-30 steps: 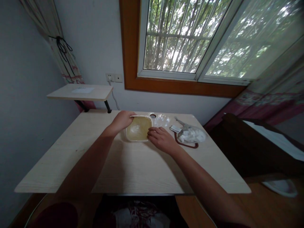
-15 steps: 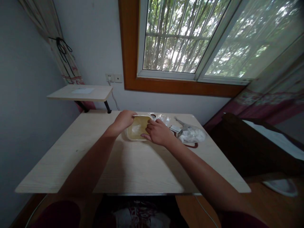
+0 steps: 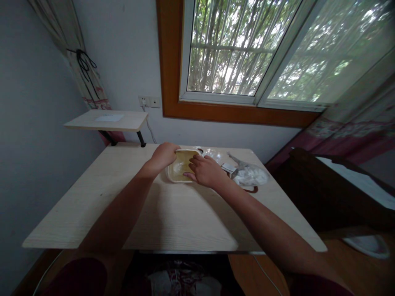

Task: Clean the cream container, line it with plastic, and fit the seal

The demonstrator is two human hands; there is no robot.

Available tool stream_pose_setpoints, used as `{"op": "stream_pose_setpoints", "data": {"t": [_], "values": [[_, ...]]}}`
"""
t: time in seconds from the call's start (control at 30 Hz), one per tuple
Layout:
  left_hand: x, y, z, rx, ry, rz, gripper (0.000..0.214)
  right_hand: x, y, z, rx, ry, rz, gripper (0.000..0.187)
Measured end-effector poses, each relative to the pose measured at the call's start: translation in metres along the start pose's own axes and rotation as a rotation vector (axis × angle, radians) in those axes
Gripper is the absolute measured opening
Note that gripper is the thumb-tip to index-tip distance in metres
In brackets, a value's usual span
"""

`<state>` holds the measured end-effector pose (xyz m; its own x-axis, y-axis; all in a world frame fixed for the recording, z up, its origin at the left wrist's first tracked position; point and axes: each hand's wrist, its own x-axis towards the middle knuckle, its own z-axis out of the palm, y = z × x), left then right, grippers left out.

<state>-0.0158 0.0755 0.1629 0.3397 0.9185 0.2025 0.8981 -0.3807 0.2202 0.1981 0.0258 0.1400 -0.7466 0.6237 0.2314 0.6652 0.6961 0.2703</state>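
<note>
Right hand (image 3: 206,172) has slid further onto the pale plastic tub (image 3: 180,167), fingers (image 3: 194,165) hooked over its right side, while the left hand (image 3: 163,157) grips the far rim, so the tub sits between both on the worktop (image 3: 173,222). Looks empty bar a whitish smear (image 3: 177,167); a plastic bag (image 3: 249,176) lies just right of it.

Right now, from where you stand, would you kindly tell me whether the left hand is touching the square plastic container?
Touching: the head view shows the left hand with its fingers curled over the far rim of the square plastic container, no gap between them.
</note>
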Motion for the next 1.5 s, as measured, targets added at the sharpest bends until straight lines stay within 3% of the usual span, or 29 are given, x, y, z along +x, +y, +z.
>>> {"op": "stream_pose_setpoints", "data": {"t": [0.33, 0.57, 0.73, 0.87, 1.03, 1.2, 1.27, 1.37, 1.5], "values": [[-0.001, 0.001, 0.004, -0.004, -0.014, 0.0, 0.037, 0.024, -0.015, -0.007, 0.006, -0.044, 0.255, 0.051], [-0.004, -0.005, 0.005, -0.118, -0.029, 0.008, 0.042, 0.009, -0.012, 0.001, 0.007, -0.037, 0.14, 0.066], [-0.004, -0.014, 0.009, -0.14, -0.013, -0.016, 0.043, -0.005, -0.006, 0.001, 0.043, -0.029, 0.015, 0.064], [-0.002, -0.02, 0.012, -0.213, 0.023, 0.036, 0.057, -0.013, 0.0, 0.002, 0.074, -0.003, -0.094, 0.056], [-0.001, -0.017, 0.013, -0.183, 0.179, 0.189, 0.06, -0.014, 0.004, 0.011, 0.025, -0.001, -0.1, 0.015], [-0.017, -0.001, 0.005, -0.085, 0.44, 0.32, 0.035, -0.013, 0.002, 0.017, 0.011, 0.038, -0.082, 0.017], [-0.029, 0.007, 0.002, -0.062, 0.392, 0.446, 0.028, -0.014, 0.001, 0.018, 0.005, 0.048, -0.059, 0.018], [-0.048, 0.015, 0.007, 0.022, 0.197, 0.609, 0.029, -0.015, -0.001, 0.02, -0.011, 0.047, -0.023, 0.018], [-0.061, 0.01, 0.025, 0.146, 0.06, 0.657, 0.035, -0.016, -0.004, 0.021, -0.021, 0.048, 0.016, 0.019]]}}
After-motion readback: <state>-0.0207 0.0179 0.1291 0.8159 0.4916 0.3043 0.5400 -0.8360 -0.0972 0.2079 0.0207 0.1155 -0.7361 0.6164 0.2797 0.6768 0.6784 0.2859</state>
